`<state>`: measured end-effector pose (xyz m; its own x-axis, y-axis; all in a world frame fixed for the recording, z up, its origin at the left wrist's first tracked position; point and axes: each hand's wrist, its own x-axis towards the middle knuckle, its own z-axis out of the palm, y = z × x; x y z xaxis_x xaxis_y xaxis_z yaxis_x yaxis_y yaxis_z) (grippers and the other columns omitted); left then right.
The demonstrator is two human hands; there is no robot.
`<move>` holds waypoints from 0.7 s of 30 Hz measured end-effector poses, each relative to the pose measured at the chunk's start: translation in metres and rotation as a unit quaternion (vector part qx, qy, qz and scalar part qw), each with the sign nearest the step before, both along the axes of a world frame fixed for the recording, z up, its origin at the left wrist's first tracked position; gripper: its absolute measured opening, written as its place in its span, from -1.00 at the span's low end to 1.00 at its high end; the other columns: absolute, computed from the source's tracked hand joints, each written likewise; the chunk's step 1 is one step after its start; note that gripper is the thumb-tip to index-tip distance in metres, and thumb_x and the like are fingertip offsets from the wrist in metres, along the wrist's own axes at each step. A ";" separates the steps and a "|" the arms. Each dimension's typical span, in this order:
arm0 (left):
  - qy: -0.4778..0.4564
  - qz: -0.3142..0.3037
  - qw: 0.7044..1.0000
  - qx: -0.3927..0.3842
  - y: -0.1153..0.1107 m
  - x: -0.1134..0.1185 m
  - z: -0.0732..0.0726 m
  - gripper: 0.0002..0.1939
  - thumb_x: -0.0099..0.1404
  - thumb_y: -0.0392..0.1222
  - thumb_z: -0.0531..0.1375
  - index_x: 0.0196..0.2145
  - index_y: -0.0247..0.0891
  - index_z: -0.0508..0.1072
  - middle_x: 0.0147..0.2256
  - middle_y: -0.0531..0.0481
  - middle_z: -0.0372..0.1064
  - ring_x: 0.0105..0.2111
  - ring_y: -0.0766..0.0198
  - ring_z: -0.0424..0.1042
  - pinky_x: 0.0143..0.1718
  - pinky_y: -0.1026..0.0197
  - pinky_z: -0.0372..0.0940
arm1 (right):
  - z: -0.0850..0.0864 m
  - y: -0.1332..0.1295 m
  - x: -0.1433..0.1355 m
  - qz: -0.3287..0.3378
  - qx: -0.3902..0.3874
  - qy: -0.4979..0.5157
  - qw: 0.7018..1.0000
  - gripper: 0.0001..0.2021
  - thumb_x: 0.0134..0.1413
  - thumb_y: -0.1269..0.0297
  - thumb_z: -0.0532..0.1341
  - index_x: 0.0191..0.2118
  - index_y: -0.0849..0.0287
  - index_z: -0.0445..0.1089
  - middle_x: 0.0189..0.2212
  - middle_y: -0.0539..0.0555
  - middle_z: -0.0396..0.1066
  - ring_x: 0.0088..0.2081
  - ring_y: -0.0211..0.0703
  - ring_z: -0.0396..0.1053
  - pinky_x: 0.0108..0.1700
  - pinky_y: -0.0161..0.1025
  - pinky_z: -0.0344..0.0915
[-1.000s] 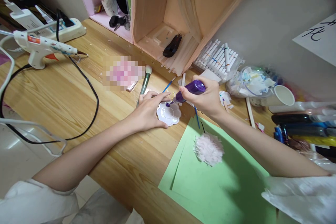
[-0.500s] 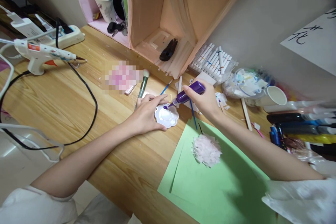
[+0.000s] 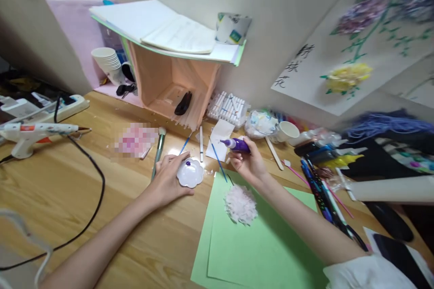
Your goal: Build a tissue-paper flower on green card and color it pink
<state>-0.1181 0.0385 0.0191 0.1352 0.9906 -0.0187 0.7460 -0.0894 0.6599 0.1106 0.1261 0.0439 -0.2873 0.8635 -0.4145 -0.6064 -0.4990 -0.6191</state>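
Observation:
My left hand curves round the left side of a small white flower-shaped paint palette on the wooden table, fingers at its far edge and thumb at the near edge. A purple paint blob sits in one of its wells. In my right hand is a purple paint bottle, nearly level, its nozzle pointing left and away from the palette. Below that hand, a pale pink ruffled paper flower rests on green paper sheets. A blue-handled paintbrush lies between the hands.
A glue gun with a black cable lies at left. A green-handled brush is beside my left hand. Behind stand an orange box, a case of markers and a paper cup. Pens lie at right.
The purple bottle has moved right, away from the palette, and its nozzle has swung from pointing down to nearly level. My left hand stays at the palette. The camera view has tilted up and right.

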 end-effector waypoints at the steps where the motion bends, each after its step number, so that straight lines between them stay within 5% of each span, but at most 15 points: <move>1: 0.006 0.000 1.000 0.004 0.000 0.000 -0.001 -0.11 -0.13 -0.03 0.39 0.15 -0.06 0.12 0.05 -0.14 0.26 0.07 -0.10 0.13 0.02 -0.11 0.03 | 0.002 -0.004 0.008 0.003 0.005 0.001 1.000 -0.72 -0.26 0.17 0.39 -0.44 0.17 0.34 -0.59 -0.09 0.36 -0.62 -0.44 0.21 -0.62 -0.52 0.23; 6: 0.042 0.000 0.997 0.058 -0.001 0.003 -0.011 -0.11 -0.06 0.05 0.35 0.18 -0.03 0.07 0.10 -0.10 0.21 0.09 -0.06 0.12 0.03 -0.08 0.04 | 0.005 -0.026 0.067 0.021 0.149 -0.104 0.983 -0.60 -0.21 0.14 0.39 -0.17 0.12 0.43 -0.21 0.06 0.49 -0.21 -0.20 0.43 -0.11 -0.29 0.37; 10: 0.045 0.014 0.990 0.131 -0.004 0.008 -0.009 -0.36 0.14 0.06 0.22 0.14 -0.06 0.14 0.06 -0.09 0.25 0.03 -0.01 0.16 -0.02 -0.02 0.12 | -0.007 -0.036 0.118 -0.016 0.243 -0.295 0.924 -0.60 -0.15 0.22 0.38 -0.10 0.08 0.39 -0.07 0.08 0.44 -0.02 -0.08 0.38 0.09 -0.10 0.25; 14: 0.019 0.004 0.983 0.183 -0.005 0.018 0.000 -0.62 0.28 -0.06 0.09 0.05 -0.08 0.26 -0.01 -0.06 0.31 -0.01 0.05 0.21 -0.03 0.04 0.15 | -0.026 -0.031 0.149 -0.071 0.269 -0.422 0.863 -0.60 -0.27 0.19 0.41 -0.24 0.17 0.37 -0.13 0.15 0.46 -0.06 -0.01 0.41 0.08 -0.02 0.26; 21: -0.008 -0.017 0.983 0.184 -0.005 0.057 0.016 -0.78 0.34 -0.12 0.00 -0.17 -0.14 0.40 -0.18 -0.01 0.41 -0.10 0.12 0.27 -0.06 0.07 0.15 | -0.047 -0.002 0.144 -0.097 0.281 -0.466 0.834 -0.64 -0.26 0.23 0.37 -0.27 0.19 0.31 -0.23 0.14 0.46 -0.18 -0.05 0.45 -0.03 -0.07 0.34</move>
